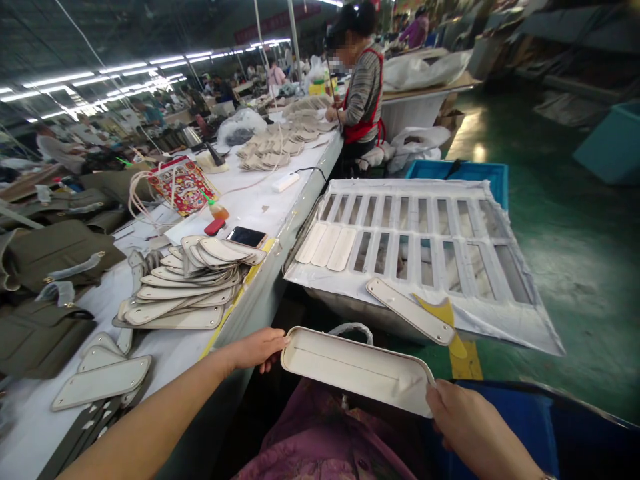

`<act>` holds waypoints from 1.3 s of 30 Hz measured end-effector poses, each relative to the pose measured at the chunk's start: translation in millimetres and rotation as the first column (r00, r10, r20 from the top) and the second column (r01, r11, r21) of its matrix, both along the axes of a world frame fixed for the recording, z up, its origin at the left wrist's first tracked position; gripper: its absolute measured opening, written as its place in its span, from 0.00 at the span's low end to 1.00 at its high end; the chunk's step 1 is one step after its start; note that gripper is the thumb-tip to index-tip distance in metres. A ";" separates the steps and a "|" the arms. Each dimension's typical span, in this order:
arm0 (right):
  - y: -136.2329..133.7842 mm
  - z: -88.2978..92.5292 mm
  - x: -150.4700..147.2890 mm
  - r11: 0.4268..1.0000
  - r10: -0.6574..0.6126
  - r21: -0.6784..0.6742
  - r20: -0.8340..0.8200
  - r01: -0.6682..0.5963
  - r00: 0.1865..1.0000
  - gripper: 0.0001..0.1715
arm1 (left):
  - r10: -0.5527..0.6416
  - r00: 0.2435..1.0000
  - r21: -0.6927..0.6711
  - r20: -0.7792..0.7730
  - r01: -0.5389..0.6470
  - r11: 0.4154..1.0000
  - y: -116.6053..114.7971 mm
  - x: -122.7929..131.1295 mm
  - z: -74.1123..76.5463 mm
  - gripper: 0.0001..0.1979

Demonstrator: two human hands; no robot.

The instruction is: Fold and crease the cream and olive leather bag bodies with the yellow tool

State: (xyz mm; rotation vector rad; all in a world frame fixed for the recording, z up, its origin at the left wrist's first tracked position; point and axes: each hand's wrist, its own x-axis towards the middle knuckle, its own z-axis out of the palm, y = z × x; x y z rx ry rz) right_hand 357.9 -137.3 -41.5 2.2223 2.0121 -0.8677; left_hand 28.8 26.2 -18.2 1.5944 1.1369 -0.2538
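A: Straight to the middle, and both hands are on the cream tray-shaped piece [345,367]! Left hand [271,348] has its fingers closed on one end.

B: And the right hand [457,410] is curled tight at the other end. The piece is held out in front of the body, hollow side to the camera, with a wrapped loop [354,327] arching behind its far edge.

A: Just beyond it, the slotted white rack [400,230], two rows of openings! Three cream panels [327,247] lie side by side at its left end.

B: A loose long panel [410,310] juts over the near edge, slanting beside a yellow piece [437,312].

A: Over to the left, on the white surface [255,200], what a pile: overlapping stacked panels [180,293], with a phone [247,237] just behind!

B: Past that, a red patterned bag [183,185], and olive bags [60,260] crowd the far left.

A: Further up, a co-worker in a red apron [373,93] stands along the same surface, hands over more pieces.
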 end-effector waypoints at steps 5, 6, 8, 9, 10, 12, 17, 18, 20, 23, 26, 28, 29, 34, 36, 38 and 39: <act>0.9 1.6 -0.4 0.992 -0.124 -0.021 -0.081 0.123 0.989 0.22 | 0.023 0.998 0.007 -0.062 -0.022 1.000 1.1 6.6 3.9 0.11; 0.9 1.4 -0.3 0.992 -0.129 -0.021 -0.080 0.127 0.989 0.22 | 0.034 0.997 0.007 -0.066 -0.034 0.999 1.7 8.0 3.6 0.10; 0.3 0.0 0.5 0.996 -0.089 -0.010 -0.066 0.088 0.994 0.20 | 0.057 0.997 -0.009 -0.060 -0.057 0.998 3.7 9.7 2.7 0.09; -0.2 -1.2 1.1 0.999 -0.054 -0.004 -0.054 0.054 0.997 0.18 | 0.065 0.997 -0.033 -0.048 -0.066 0.997 5.2 9.7 2.2 0.10; -0.7 -2.5 1.9 1.000 -0.018 0.001 -0.040 0.018 0.999 0.17 | 0.070 0.997 -0.072 -0.030 -0.072 0.995 6.9 8.8 1.7 0.11; -1.4 -4.9 3.3 0.999 0.037 0.002 -0.020 -0.037 0.999 0.15 | 0.083 0.996 -0.179 0.023 -0.078 0.981 10.3 4.8 0.3 0.14; -1.6 -6.8 4.9 0.999 0.044 0.018 0.006 -0.044 0.999 0.15 | 0.188 0.969 -0.351 0.162 -0.121 0.929 12.1 -8.5 -14.2 0.24; -1.5 -6.9 5.0 0.999 0.048 0.025 0.007 -0.048 0.999 0.15 | 0.209 0.962 -0.362 0.178 -0.134 0.922 11.1 -9.8 -18.7 0.24; -1.3 -7.1 5.3 0.999 0.048 0.019 0.008 -0.048 0.999 0.14 | 0.249 0.948 -0.379 0.200 -0.160 0.912 8.7 -10.0 -26.4 0.24; -0.1 -7.1 4.7 1.000 0.003 -0.006 -0.012 -0.003 1.000 0.13 | 0.310 0.933 -0.349 0.183 -0.233 0.908 5.0 -6.1 -30.9 0.23; 3.3 -5.0 1.7 0.999 -0.051 -0.013 -0.039 0.050 0.998 0.15 | 0.351 0.926 -0.241 0.140 -0.312 0.919 1.2 0.1 -27.2 0.22; 6.8 -1.7 -1.5 0.997 -0.071 -0.033 -0.026 0.070 0.997 0.17 | 0.364 0.923 -0.167 0.122 -0.343 0.924 -1.6 4.3 -23.4 0.22; 8.6 0.7 -3.2 0.996 -0.075 -0.043 -0.008 0.075 0.997 0.17 | 0.370 0.922 -0.139 0.111 -0.354 0.925 -3.3 6.2 -21.8 0.23; 9.9 18.7 -10.4 0.975 -0.198 -0.105 -0.020 0.195 0.980 0.20 | 0.365 0.929 -0.094 0.065 -0.359 0.929 -12.8 8.7 -19.5 0.22; 6.7 24.3 -10.9 0.953 -0.278 -0.148 -0.094 0.263 0.956 0.20 | 0.272 0.962 -0.038 -0.005 -0.272 0.961 -11.6 6.4 -21.6 0.21; 3.1 26.6 -10.1 0.935 -0.334 -0.173 -0.134 0.310 0.933 0.21 | 0.093 0.987 0.112 -0.129 -0.079 0.991 -6.7 7.0 -22.2 0.18; 1.3 26.8 -9.8 0.927 -0.356 -0.177 -0.140 0.330 0.924 0.22 | 0.004 0.982 0.211 -0.189 0.037 0.977 -4.7 9.9 -20.3 0.16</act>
